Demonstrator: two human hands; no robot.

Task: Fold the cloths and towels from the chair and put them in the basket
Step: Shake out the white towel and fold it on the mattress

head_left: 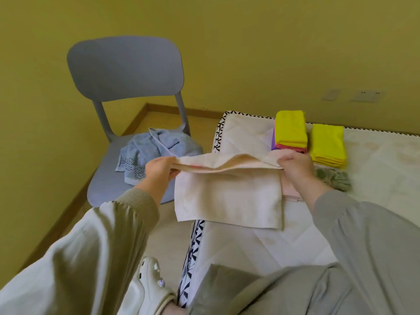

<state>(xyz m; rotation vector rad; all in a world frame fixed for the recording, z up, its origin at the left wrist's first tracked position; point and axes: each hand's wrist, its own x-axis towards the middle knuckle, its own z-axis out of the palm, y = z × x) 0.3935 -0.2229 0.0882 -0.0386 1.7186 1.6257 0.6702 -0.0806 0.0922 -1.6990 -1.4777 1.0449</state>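
Nearest the camera, a white clog-style shoe (151, 280) is seen on the floor beside the white quilted mattress (250, 248) with black-and-white patterned edging, on which the person is seated.

Just beyond, a cream terry towel (227, 201) is held up across the mattress edge. It is already doubled over once, and its lower part is draped onto the mattress. The left end of the fold is pinched by the left hand (159, 170), with fingers curled over the cloth. The right end is gripped in the same way by the right hand (295, 165). Between the two hands the top edge is seen to sag and ripple.

From this the towel is judged light, soft and limp, with no stiffness of its own. It is neither slippery nor fragile. It is best taken at the corners or at the ends of a fold and kept taut, and each crease is likely to need pressing flat on the mattress. A folded pink cloth (292, 193) is partly covered by the towel's right edge.

Farther off, a crumpled pale blue towel (156, 151) with dark dashes is left unfolded on the seat of the grey-blue plastic chair (125, 69). On the far part of the mattress, two stacks of folded yellow cloths (328, 144) are set side by side. A crumpled green patterned cloth (334, 176) lies beside them. No basket is shown.
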